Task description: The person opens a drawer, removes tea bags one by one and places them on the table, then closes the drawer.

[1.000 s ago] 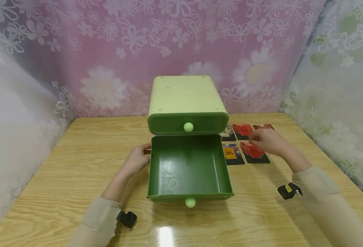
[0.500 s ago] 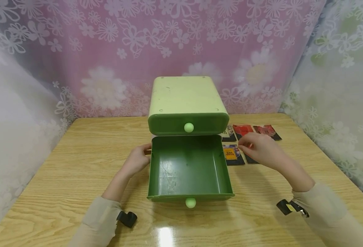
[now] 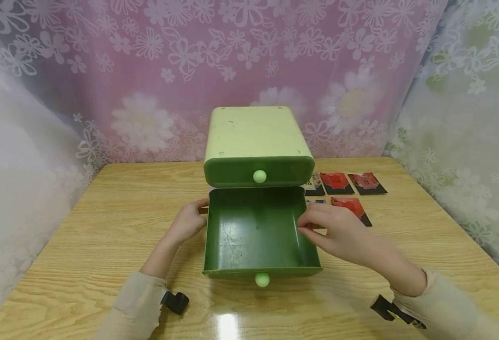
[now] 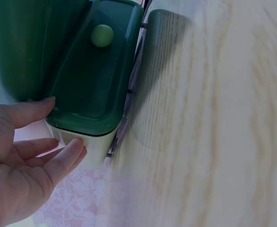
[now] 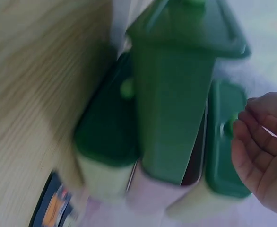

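While the left hand (image 3: 187,223) rests relaxed fingers on the cabinet (image 3: 255,132), the right hand (image 3: 342,232), loosely curled and empty-looking tbh, has the pulled-out drawer (image 3: 253,231) just to its left.

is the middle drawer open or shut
Open: the middle drawer juts out past the shut top drawer, and the head view looks down into it.

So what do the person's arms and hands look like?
The left sleeve and right sleeve are pale beige, ending short of the hands. A left black gadget and right black gadget sit near the wrists. The left hand and right hand wear no gloves.
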The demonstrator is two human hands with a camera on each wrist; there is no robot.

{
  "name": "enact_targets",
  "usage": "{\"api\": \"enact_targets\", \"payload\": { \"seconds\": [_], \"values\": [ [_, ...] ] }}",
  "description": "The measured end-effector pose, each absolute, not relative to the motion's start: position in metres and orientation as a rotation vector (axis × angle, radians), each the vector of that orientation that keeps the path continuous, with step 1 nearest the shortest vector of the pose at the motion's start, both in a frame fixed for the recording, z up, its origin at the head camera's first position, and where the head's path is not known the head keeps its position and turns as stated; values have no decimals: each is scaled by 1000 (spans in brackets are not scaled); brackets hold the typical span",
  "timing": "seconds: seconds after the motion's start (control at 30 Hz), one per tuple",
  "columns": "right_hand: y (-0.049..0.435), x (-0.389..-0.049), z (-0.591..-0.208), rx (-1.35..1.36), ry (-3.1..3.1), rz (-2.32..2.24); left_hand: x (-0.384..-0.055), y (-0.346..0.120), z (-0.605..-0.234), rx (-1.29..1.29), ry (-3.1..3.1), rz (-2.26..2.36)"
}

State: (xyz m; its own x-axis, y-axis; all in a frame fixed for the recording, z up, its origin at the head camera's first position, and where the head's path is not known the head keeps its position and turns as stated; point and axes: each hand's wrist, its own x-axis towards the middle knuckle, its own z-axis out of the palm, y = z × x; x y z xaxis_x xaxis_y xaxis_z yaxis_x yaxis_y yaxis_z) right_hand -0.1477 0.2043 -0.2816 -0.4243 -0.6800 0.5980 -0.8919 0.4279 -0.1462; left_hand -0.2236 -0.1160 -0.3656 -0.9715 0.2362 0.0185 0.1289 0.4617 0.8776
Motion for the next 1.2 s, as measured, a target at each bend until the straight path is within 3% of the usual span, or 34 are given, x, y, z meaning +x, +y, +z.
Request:
{"api": "enact_targets", "payload": {
  "seconds": [0.4,0.67,0.9,1.2],
  "values": [
    [157,-107,-281,1544,-2011,559,-225,-116,-366,314,2587,1536],
    [139,-89,-293,1666,-1964,206,-224,-116,-365,328,2600,1528],
    [135,-87,-310,1573,-1823,-183,-224,-116,-363,328,2603,1523],
    [130,-86,-330,1489,-1788,-308,-224,-116,-364,342,2603,1536]
  ]
}}
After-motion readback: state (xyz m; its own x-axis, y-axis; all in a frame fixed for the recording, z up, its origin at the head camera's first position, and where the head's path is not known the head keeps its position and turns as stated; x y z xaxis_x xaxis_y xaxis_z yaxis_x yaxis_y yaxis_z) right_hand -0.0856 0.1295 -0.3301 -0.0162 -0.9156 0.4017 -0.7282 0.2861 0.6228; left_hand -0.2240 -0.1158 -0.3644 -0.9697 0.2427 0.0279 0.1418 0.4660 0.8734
